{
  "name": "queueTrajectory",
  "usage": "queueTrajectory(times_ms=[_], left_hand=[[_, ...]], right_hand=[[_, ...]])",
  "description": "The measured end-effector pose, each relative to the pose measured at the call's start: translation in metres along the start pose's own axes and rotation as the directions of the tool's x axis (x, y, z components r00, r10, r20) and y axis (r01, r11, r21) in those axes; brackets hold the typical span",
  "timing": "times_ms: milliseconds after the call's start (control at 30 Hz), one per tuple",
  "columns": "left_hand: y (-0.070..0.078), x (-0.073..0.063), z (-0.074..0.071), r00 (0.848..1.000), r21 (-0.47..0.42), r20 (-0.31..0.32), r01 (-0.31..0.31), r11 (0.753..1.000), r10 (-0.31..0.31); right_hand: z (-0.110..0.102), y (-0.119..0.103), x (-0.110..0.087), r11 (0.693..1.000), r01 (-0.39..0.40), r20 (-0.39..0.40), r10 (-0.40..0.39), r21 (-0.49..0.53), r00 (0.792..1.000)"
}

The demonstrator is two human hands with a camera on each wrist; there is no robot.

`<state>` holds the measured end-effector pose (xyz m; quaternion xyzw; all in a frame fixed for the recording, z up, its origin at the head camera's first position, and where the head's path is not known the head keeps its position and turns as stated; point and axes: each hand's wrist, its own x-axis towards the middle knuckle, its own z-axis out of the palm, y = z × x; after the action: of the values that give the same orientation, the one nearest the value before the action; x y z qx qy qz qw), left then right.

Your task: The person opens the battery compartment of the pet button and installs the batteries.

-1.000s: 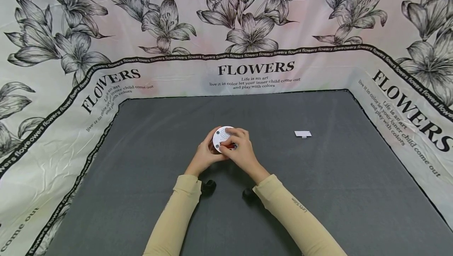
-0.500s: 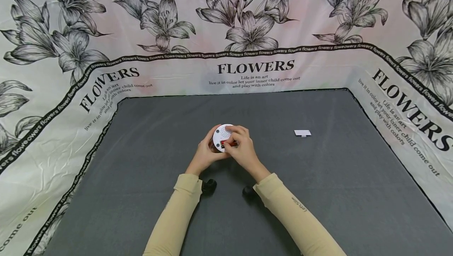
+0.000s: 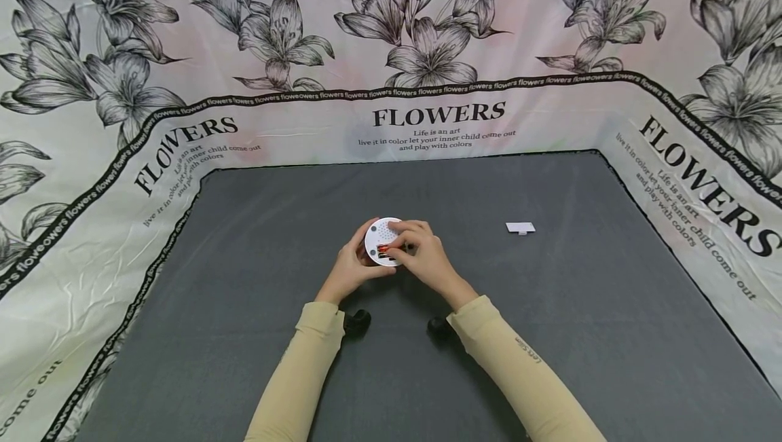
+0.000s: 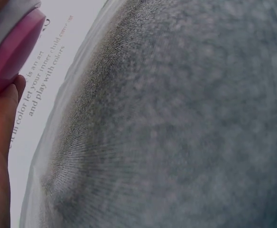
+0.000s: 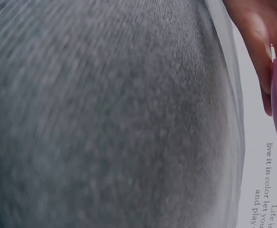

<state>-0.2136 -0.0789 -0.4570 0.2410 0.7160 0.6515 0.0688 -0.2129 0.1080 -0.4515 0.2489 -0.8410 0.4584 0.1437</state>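
Observation:
My left hand [image 3: 349, 271] grips a round white device [image 3: 380, 230] by its side, with the flat face turned up. That face has small holes, dark round feet and an uncovered battery compartment. Inside the compartment lies a red and black battery [image 3: 383, 250]. My right hand [image 3: 427, 259] is over the right part of the face, thumb and index finger curled together at the compartment. They pinch what appears to be another battery, mostly hidden by the fingers. The device's pink rounded body [image 4: 15, 54] shows in the left wrist view, fingers against it. What kind of device it is cannot be told.
A small white battery cover [image 3: 520, 228] with a tab lies on the grey cloth [image 3: 293, 360] to the right of the hands. A white border [image 3: 305, 133] with flower print and lettering surrounds the grey area. Dark wrist-camera parts [image 3: 357, 323] sit under both wrists.
My right thumb and fingers have shifted slightly right and back from the compartment, so the red battery inside shows more. The left hand keeps its grip on the device.

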Motion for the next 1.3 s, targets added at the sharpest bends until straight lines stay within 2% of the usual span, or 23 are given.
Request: queueTrajectory(times_ms=[133,267,467,567,700,800,967,1133,1300], left_hand=[[0.001,0.000,-0.001,1.000,0.012,0.007,0.000,1.000,0.000],[0.000,0.001,-0.002,1.000,0.009,-0.004,0.002,1.000,-0.002],[-0.004,0.001,-0.004,1.000,-0.024,-0.024,0.013,1.000,-0.013],[-0.004,0.000,-0.005,1.000,-0.033,-0.016,0.017,0.999,-0.018],[-0.004,-0.001,-0.005,1.000,-0.029,-0.013,0.022,0.999,-0.022],[-0.003,-0.001,-0.005,1.000,-0.023,-0.012,0.021,0.999,-0.022],[-0.002,-0.001,-0.005,1.000,-0.010,-0.007,0.029,1.000,-0.029],[-0.002,-0.001,-0.004,0.999,-0.011,-0.011,0.035,0.999,-0.035],[-0.002,0.000,-0.003,0.999,-0.022,-0.004,0.039,0.999,-0.039]], right_hand=[[-0.006,0.002,-0.002,1.000,0.019,0.018,-0.019,0.011,1.000],[-0.019,0.011,-0.006,1.000,0.016,-0.028,-0.015,0.023,0.999],[-0.047,0.039,-0.015,0.992,-0.087,-0.146,0.100,0.093,0.984],[-0.066,0.057,-0.022,0.983,-0.128,-0.157,0.149,0.133,0.976],[-0.094,0.075,-0.029,0.971,-0.205,-0.140,0.221,0.120,0.965],[-0.115,0.086,-0.035,0.953,-0.291,-0.120,0.300,0.084,0.946],[-0.144,0.101,-0.046,0.904,-0.427,-0.101,0.428,0.031,0.898],[-0.164,0.113,-0.053,0.866,-0.500,-0.087,0.498,-0.011,0.863],[-0.175,0.122,-0.060,0.842,-0.537,-0.050,0.535,-0.042,0.843]])
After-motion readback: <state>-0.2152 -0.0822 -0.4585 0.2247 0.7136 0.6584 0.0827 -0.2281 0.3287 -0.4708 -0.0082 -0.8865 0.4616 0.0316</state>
